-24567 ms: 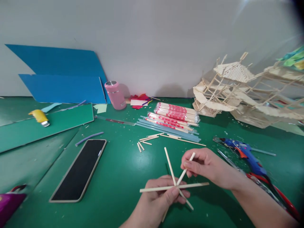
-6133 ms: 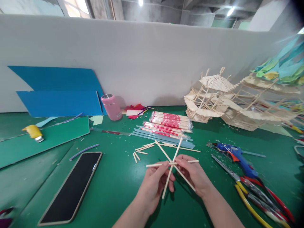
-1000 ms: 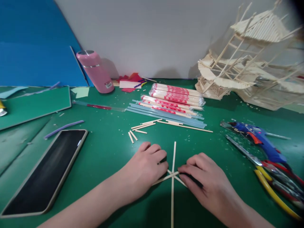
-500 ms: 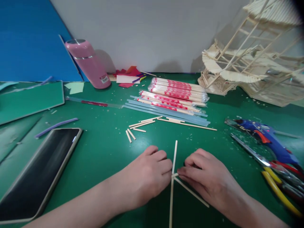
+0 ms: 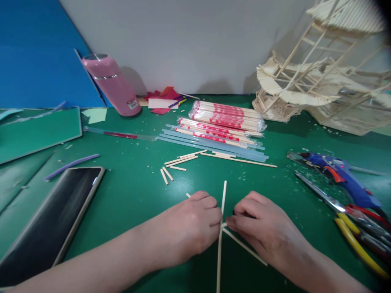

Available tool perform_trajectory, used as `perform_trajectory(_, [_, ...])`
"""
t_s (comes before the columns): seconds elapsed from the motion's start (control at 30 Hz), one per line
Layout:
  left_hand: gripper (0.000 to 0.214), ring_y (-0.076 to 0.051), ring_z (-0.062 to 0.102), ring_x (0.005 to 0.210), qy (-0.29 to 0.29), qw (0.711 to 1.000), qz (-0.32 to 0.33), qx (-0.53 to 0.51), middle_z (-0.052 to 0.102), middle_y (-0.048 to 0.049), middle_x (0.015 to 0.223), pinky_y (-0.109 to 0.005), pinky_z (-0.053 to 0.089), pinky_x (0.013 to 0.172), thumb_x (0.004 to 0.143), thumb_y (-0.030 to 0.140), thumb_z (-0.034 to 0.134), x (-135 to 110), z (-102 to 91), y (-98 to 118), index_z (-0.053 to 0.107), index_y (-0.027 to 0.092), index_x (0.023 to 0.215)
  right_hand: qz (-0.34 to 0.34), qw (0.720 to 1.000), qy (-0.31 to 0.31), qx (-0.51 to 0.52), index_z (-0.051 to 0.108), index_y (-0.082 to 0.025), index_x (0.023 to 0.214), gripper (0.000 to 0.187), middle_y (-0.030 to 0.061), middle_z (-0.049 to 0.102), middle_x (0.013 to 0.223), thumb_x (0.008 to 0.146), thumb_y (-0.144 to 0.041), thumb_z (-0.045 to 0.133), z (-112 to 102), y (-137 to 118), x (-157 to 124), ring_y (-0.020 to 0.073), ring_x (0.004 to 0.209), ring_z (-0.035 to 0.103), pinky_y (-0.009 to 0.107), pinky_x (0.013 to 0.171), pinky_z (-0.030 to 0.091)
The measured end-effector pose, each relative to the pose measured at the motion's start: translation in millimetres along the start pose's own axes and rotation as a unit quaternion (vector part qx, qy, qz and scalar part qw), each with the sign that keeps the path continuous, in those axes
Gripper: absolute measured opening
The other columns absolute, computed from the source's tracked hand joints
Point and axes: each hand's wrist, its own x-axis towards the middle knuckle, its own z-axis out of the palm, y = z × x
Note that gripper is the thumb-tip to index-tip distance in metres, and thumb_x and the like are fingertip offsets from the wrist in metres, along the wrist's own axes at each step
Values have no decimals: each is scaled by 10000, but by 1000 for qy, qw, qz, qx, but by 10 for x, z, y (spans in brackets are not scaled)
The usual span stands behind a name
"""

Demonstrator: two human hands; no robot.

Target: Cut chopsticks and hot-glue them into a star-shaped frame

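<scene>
Thin wooden sticks (image 5: 219, 256) cross in front of me, one long and upright in view, another slanting to the lower right. Curled around the crossing point from the left is my left hand (image 5: 195, 228), closed on the sticks, its fingertips hidden. One stick end (image 5: 188, 195) pokes out behind its knuckles. My right hand (image 5: 262, 226) pinches the tip of a short stick (image 5: 224, 225) at the crossing, thumb and forefinger pressed together. Beyond the hands lie several short cut sticks (image 5: 178, 168) and a longer stick (image 5: 244, 160).
Wrapped chopsticks (image 5: 227, 116) and bluish glue sticks (image 5: 210, 145) lie at the back. To the right are a blue glue gun (image 5: 345, 175) and yellow-handled pliers (image 5: 360, 248), below a stick-built model (image 5: 293, 89). A phone (image 5: 55, 219) and pink bottle (image 5: 114, 87) are left.
The view has shifted slightly. A stick end now shows behind my left knuckles. Both hands stay at the crossing.
</scene>
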Motion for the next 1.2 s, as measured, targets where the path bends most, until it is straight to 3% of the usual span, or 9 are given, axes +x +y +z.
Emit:
perform_trajectory(0.13, [155, -168, 476, 759, -2, 1000, -18, 18, 569, -50, 784, -299, 358, 721, 821, 95, 423, -10, 16, -15, 565, 155, 804, 4, 1000, -18, 11, 615, -223, 848, 193, 23, 548, 732, 846, -199, 423, -20, 19, -21, 146, 685, 449, 288, 576, 341])
perform_trajectory(0.27, [191, -176, 481, 814, 30, 998, -51, 22, 568, -63, 846, -318, 346, 750, 863, 147, 378, -64, 23, -7, 554, 152, 937, 15, 999, 6, 41, 565, -233, 997, 202, 31, 573, 825, 843, -210, 438, -79, 29, -40, 151, 743, 480, 290, 631, 378])
perform_trajectory(0.43, [201, -174, 462, 755, 99, 979, -175, 21, 538, -36, 755, -337, 319, 697, 856, 190, 367, -180, 51, 171, 558, 173, 795, 79, 995, 30, 54, 560, -215, 858, 110, 14, 581, 769, 829, -241, 458, -99, -11, -94, 138, 698, 498, 266, 605, 388])
perform_trajectory(0.57, [130, -193, 438, 748, 73, 963, -258, 15, 504, -44, 765, -344, 321, 660, 799, 222, 413, -208, 128, 346, 523, 168, 756, 88, 994, 34, 62, 565, -219, 769, 144, -4, 565, 683, 833, -246, 439, -88, -56, -166, 121, 628, 493, 243, 567, 373])
perform_trajectory(0.7, [186, -192, 441, 733, 46, 956, -289, 36, 510, -46, 774, -347, 326, 649, 824, 148, 342, -183, 251, 390, 512, 173, 753, 135, 980, 98, 110, 542, -209, 771, 138, -10, 556, 672, 834, -262, 432, -130, -92, -229, 111, 597, 495, 222, 547, 376])
perform_trajectory(0.83, [230, -183, 456, 701, 98, 941, -322, 34, 520, -53, 759, -341, 340, 648, 853, 132, 299, -188, 354, 358, 506, 165, 760, 200, 932, 265, 144, 525, -203, 753, 124, -29, 505, 581, 810, -303, 481, -175, -72, -272, 99, 504, 447, 204, 477, 353])
perform_trajectory(0.97, [182, -161, 464, 660, 213, 914, -345, -30, 514, -46, 735, -288, 365, 611, 860, 172, 321, -228, 325, 344, 470, 164, 756, 229, 837, 435, 240, 472, -195, 669, 215, -18, 472, 609, 837, -323, 432, -151, 64, -302, 104, 539, 415, 222, 497, 333])
perform_trajectory(1.1, [124, -125, 462, 621, 314, 879, -344, -101, 496, -16, 711, -221, 369, 570, 853, 187, 361, -222, 186, 370, 458, 178, 776, 247, 792, 443, 340, 427, -188, 588, 310, -26, 433, 604, 848, -356, 411, -83, 243, -286, 100, 559, 389, 229, 513, 311])
perform_trajectory(1.2, [121, -115, 457, 597, 364, 856, -350, -112, 492, -4, 685, -204, 360, 555, 842, 194, 390, -172, 97, 412, 469, 183, 751, 300, 756, 403, 419, 531, -222, 854, 178, 3, 548, 829, 764, -373, 556, -70, 272, -239, 124, 725, 485, 234, 615, 367])
